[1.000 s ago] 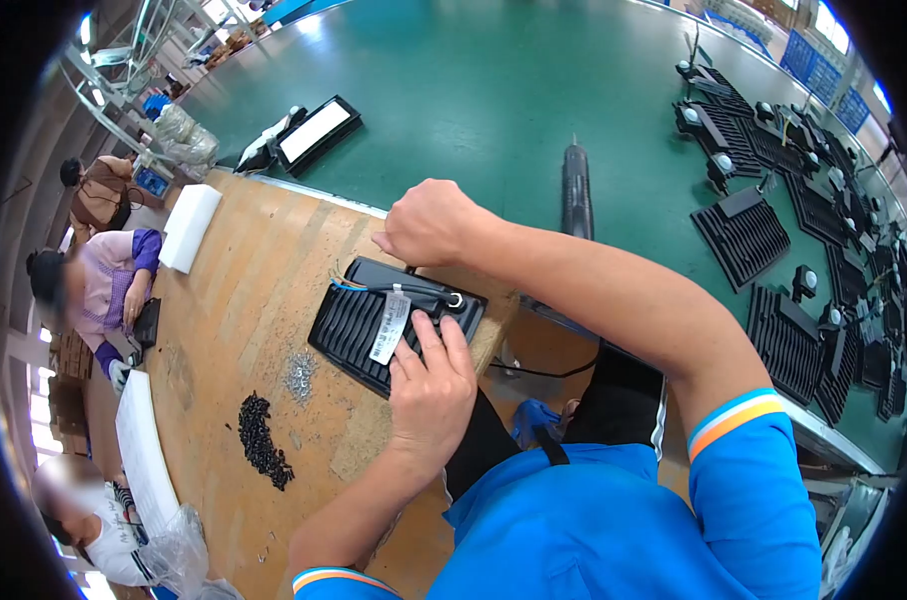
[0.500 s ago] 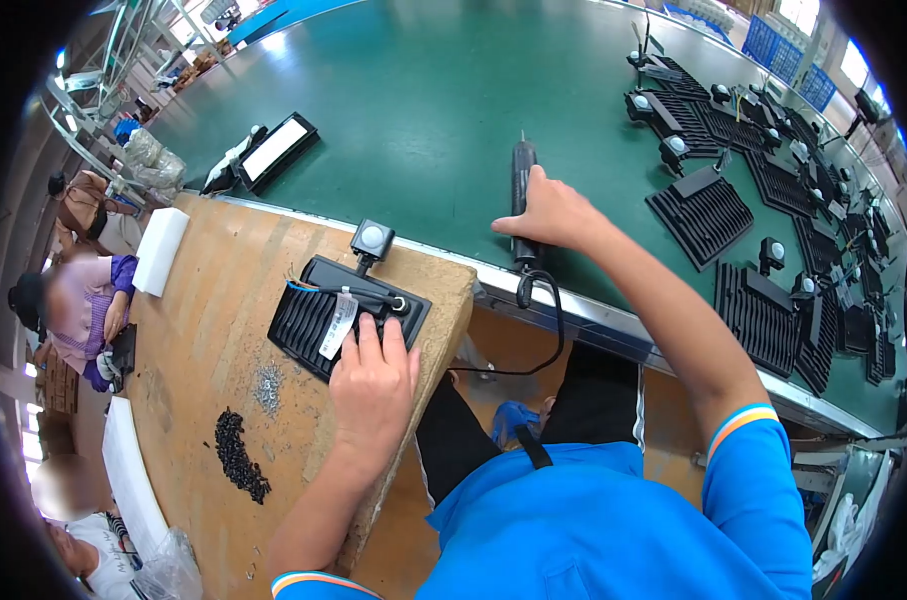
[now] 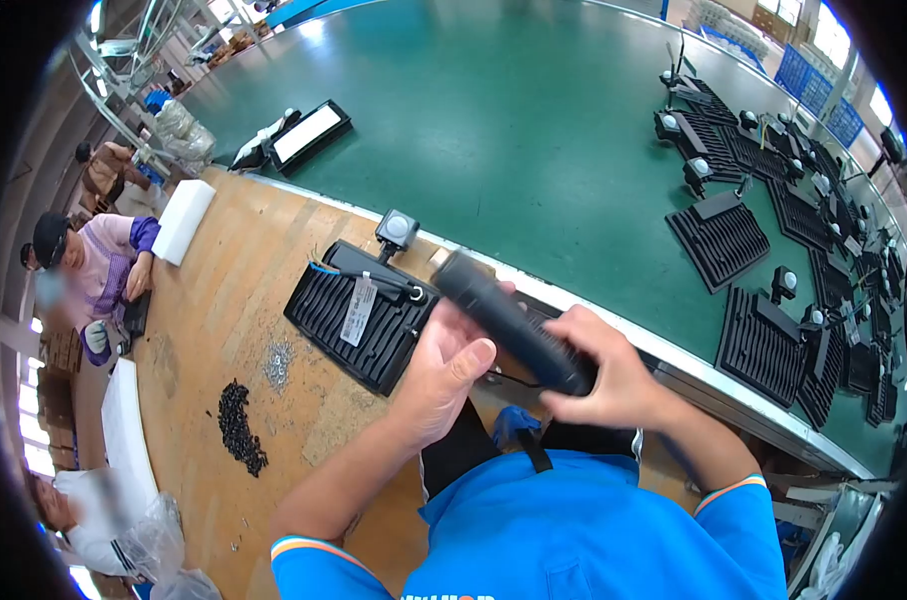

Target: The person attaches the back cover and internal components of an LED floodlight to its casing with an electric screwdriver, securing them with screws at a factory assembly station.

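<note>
A dark electric screwdriver (image 3: 509, 325), slightly blurred, slants in front of me over the table's edge. My right hand (image 3: 614, 370) is wrapped around its lower right end. Close against its other side is my left hand (image 3: 444, 380), palm turned up and thumb apart, with the fingers partly hidden behind the tool. Just left of that hand, a black finned floodlight housing (image 3: 336, 318) lies fins up on the brown worktop. It carries a white label (image 3: 359, 310), loose wires and a sensor head (image 3: 398, 229) with a white dome.
Black screws (image 3: 239, 430) and small silver screws (image 3: 278, 365) lie piled on the brown worktop (image 3: 194, 330). Several finned housings (image 3: 719, 240) crowd the right of the green table (image 3: 494, 130). A lamp with a white panel (image 3: 309, 137) lies farther back. Two people sit at left.
My right hand has brought the screwdriver from the green table toward me and tilted it. My left hand has lifted off the housing and turned palm up beside the tool.
</note>
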The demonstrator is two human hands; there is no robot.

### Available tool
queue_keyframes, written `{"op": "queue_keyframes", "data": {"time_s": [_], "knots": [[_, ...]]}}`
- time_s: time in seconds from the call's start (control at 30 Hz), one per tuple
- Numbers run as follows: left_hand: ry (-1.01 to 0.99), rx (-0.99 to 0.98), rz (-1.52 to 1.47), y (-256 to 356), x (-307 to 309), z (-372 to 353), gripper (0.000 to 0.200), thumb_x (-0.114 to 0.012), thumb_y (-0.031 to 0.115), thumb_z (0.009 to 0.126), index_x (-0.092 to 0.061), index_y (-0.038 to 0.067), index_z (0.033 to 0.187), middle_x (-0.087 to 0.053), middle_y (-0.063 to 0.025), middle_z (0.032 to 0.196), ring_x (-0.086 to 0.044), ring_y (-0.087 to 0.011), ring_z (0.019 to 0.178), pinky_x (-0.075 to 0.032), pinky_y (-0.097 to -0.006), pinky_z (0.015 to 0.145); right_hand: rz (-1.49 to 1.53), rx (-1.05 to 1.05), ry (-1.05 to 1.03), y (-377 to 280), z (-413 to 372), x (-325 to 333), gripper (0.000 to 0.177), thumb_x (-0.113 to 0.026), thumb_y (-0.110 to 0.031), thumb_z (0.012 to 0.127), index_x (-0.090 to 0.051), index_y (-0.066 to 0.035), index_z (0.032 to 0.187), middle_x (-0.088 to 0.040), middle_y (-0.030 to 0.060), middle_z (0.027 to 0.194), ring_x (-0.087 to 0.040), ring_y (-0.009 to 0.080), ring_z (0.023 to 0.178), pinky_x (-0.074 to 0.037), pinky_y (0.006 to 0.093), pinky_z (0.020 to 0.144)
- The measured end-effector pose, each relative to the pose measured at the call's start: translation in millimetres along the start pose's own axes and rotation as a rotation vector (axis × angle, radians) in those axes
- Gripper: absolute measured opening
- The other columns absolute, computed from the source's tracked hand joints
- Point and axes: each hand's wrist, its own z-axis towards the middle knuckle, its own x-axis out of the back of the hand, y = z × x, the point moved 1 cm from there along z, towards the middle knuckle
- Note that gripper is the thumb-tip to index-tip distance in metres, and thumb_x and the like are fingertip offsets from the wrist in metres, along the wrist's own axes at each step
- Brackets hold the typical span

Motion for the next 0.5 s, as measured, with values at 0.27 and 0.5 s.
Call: {"op": "queue_keyframes", "data": {"time_s": [0.27,0.5], "knots": [[0.116,-0.174,-0.515,12.5,15.3,-16.3,0.015,-0.054,0.027,0.082,-0.048,0.014,0.084,-0.048,-0.0026,0.068,-0.048,-0.0175,0.070,-0.039,-0.0383,0.081,0.228,-0.062,-0.164,-6.3,-6.2,-27.6,0.057,-0.081,-0.017,0.061,-0.056,-0.001,0.110,-0.053,0.0121,0.091,-0.055,0.0243,0.087,-0.047,0.0335,0.073],[-0.277,-0.371,-0.365,44.1,34.9,-42.1,0.022,-0.060,0.031,0.082,-0.046,0.014,0.082,-0.053,0.0002,0.064,-0.054,-0.0153,0.061,-0.038,-0.0338,0.071,0.111,0.302,0.120,-7.9,-24.2,-57.9,0.049,-0.082,-0.014,0.059,-0.057,-0.002,0.099,-0.059,0.0116,0.094,-0.059,0.0259,0.077,-0.050,0.0319,0.066]]}}
